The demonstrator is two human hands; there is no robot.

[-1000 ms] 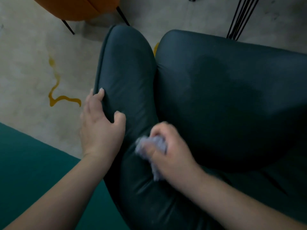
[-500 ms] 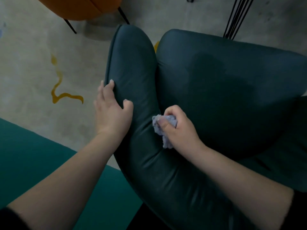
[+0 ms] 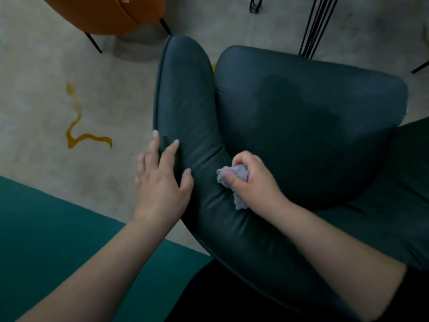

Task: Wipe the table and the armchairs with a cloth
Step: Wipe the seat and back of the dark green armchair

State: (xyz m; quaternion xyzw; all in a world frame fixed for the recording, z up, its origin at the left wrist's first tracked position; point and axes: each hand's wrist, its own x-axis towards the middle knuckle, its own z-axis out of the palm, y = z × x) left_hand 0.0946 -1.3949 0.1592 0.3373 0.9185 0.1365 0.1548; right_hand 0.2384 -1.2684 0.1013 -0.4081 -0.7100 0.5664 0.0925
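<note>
Head view: cloth (image 3: 234, 180) bunched inside right hand (image 3: 254, 180).

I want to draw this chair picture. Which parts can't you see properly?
Head view only:
- Most of the cloth: bunched inside the right hand.
- The orange chair: cut off by the top edge.
- The dark armchair: its legs hidden beneath it.
- The left hand: its outer fingers hidden behind the armrest edge.

A lounge or café-style seating area: a padded dark teal armchair (image 3: 290, 126), an orange chair (image 3: 104, 12) on thin black legs, black hairpin furniture legs (image 3: 313, 26), and a pale concrete-look floor (image 3: 46, 89).
</note>
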